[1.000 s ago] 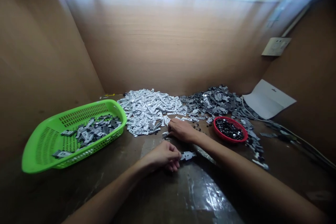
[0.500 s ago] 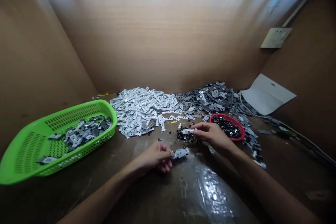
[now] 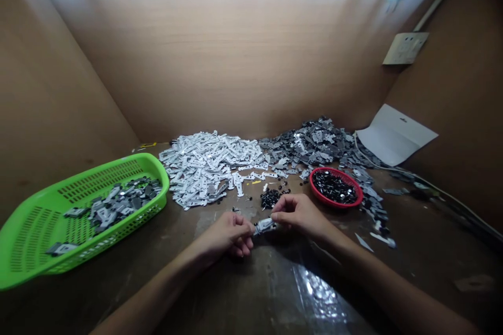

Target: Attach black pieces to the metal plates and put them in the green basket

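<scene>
My left hand [image 3: 230, 235] is closed, pinching the left end of a small grey plastic part [image 3: 257, 230] between thumb and fingers. A slim white plastic piece [image 3: 266, 223] lies on top of it, its right end pinched by my right hand [image 3: 301, 213]. The two pieces overlap just above the table. Right behind them sits a small heap of black pins [image 3: 269, 199]. Where the fingertips meet the parts, details are too small to make out.
A green basket [image 3: 118, 165] with grey parts stands at left. At the back are a white-part pile [image 3: 208, 165] and a grey-part pile [image 3: 318, 144]. Black pins fill a red basket [image 3: 359, 201] at right. Beyond it are a white card [image 3: 396, 136] and a cable [image 3: 444, 191].
My right hand has brought the white piece from over the black pins down and left onto the grey part. My left hand keeps its pinch. The view has shifted slightly.
</scene>
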Demonstrator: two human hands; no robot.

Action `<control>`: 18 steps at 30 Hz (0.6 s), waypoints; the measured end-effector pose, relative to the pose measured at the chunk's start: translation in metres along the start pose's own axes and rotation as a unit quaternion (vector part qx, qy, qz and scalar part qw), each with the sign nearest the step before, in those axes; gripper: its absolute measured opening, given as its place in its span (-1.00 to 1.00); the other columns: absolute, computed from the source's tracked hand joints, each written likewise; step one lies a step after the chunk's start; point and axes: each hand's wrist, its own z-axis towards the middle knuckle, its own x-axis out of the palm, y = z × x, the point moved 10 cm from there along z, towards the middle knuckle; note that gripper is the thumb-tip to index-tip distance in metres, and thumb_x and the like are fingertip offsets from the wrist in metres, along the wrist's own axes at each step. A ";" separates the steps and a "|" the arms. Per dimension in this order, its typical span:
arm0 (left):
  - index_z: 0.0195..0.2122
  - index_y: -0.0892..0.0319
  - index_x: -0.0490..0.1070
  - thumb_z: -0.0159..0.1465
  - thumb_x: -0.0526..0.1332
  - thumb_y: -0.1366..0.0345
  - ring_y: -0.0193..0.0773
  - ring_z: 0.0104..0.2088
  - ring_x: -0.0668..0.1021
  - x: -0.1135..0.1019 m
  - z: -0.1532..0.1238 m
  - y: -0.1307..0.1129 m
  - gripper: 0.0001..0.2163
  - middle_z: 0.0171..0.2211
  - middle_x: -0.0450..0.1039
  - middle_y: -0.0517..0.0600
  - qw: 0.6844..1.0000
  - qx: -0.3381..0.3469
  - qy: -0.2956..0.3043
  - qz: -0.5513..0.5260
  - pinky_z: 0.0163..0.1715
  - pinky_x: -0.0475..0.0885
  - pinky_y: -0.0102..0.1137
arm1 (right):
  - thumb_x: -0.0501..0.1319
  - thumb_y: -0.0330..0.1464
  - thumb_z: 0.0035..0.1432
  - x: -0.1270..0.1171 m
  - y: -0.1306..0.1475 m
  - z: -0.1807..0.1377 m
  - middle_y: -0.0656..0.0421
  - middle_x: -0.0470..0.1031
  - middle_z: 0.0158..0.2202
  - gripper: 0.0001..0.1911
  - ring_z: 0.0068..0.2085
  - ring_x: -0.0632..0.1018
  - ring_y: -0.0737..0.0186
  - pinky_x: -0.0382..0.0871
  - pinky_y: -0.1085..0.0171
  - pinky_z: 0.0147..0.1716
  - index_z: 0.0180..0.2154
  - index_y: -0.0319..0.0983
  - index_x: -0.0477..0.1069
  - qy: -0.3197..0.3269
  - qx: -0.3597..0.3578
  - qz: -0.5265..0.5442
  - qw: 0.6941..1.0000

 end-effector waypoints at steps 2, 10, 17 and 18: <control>-0.34 0.31 0.32 0.09 0.19 0.19 -0.40 -0.59 0.46 0.000 0.000 0.001 -0.75 -0.51 0.43 0.05 1.000 0.002 0.003 0.000 -0.67 0.26 -0.61 | 0.26 -0.25 -0.09 0.000 -0.003 0.001 0.15 0.35 -0.50 -0.67 -0.55 0.33 0.50 0.17 0.50 -0.57 -0.34 -0.37 0.31 -0.003 0.001 -0.006 1.000; -0.34 0.32 0.34 0.09 0.18 0.19 -0.40 -0.59 0.46 0.000 0.001 0.002 -0.75 -0.51 0.43 0.06 1.000 0.009 0.011 0.001 -0.65 0.28 -0.60 | 0.26 -0.23 -0.10 0.001 -0.004 0.000 0.15 0.36 -0.48 -0.65 -0.52 0.34 0.51 0.18 0.51 -0.56 -0.32 -0.36 0.33 -0.009 -0.002 -0.022 1.000; -0.35 0.33 0.34 0.10 0.19 0.20 -0.41 -0.59 0.46 0.000 0.002 0.001 -0.75 -0.51 0.43 0.06 1.000 0.010 0.011 0.000 -0.66 0.27 -0.61 | 0.26 -0.22 -0.09 0.003 -0.004 0.001 0.15 0.37 -0.47 -0.65 -0.52 0.34 0.51 0.19 0.51 -0.55 -0.32 -0.37 0.34 -0.004 -0.008 -0.022 1.000; -0.35 0.33 0.34 0.10 0.19 0.20 -0.41 -0.59 0.46 0.000 0.002 0.001 -0.75 -0.51 0.43 0.06 1.000 0.009 0.010 0.001 -0.66 0.27 -0.61 | 0.25 -0.22 -0.09 0.003 -0.004 0.001 0.15 0.37 -0.47 -0.65 -0.52 0.34 0.51 0.19 0.52 -0.55 -0.32 -0.37 0.34 -0.004 -0.010 -0.023 1.000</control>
